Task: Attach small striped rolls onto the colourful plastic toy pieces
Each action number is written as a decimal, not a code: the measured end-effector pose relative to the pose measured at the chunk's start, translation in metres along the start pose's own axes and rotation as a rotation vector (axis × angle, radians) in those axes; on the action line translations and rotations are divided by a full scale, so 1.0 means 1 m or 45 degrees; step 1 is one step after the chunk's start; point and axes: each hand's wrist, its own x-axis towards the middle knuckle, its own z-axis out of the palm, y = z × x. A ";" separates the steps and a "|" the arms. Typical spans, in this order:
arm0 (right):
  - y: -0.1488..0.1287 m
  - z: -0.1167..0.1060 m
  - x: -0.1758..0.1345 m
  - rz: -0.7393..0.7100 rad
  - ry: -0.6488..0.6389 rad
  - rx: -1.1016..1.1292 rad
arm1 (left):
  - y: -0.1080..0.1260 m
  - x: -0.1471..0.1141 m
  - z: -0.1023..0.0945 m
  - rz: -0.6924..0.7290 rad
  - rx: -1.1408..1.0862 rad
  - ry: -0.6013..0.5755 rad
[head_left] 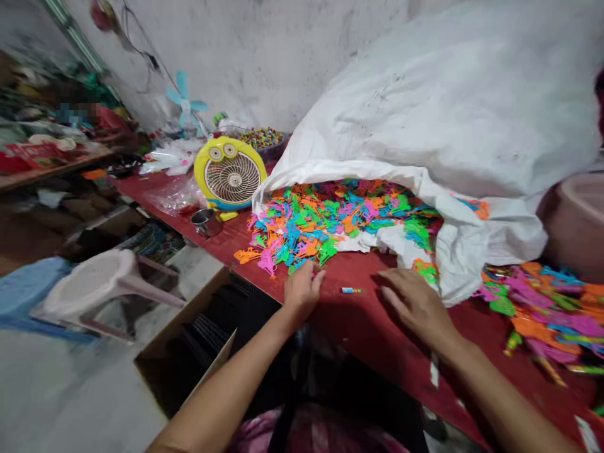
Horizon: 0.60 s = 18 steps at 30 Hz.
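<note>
My left hand [303, 288] is at the near edge of a heap of small plastic pieces [302, 220] in orange, green, blue and pink. Its fingers are curled together, and whatever they hold is hidden. To the right, my right hand [415, 305] is over the red tabletop [349, 321], thumb and fingers apart, with nothing seen in it. Between both hands lies a small tube [350, 290] with a blue and white wrap and a yellow end. The heap spills from the mouth of a large white sack [425, 119], whose loose edge hangs close to my right hand.
More coloured plastic pieces [552, 314] lie at the right, before a pinkish tub [578, 220]. A yellow fan [231, 173] and a metal cup [206, 223] stand at the left. An open cardboard box [189, 327] and plastic stools [94, 283] are below the table's edge.
</note>
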 end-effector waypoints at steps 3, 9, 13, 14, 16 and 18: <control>-0.019 0.028 0.024 -0.069 -0.206 -0.074 | 0.004 -0.006 0.005 -0.227 -0.485 -0.086; -0.030 0.045 0.034 -0.035 -0.338 -0.197 | 0.009 -0.011 0.003 -0.459 -1.128 -0.242; -0.033 0.038 0.028 0.016 -0.337 -0.141 | 0.013 -0.010 0.007 -0.505 -1.236 -0.244; -0.034 0.036 0.027 0.048 -0.285 -0.044 | 0.015 -0.010 0.009 -0.515 -1.262 -0.247; -0.040 0.031 0.026 0.107 -0.148 0.216 | 0.019 -0.010 0.015 -0.540 -1.305 -0.278; -0.045 0.027 0.028 0.130 -0.035 0.434 | 0.025 -0.011 0.021 -0.575 -1.315 -0.316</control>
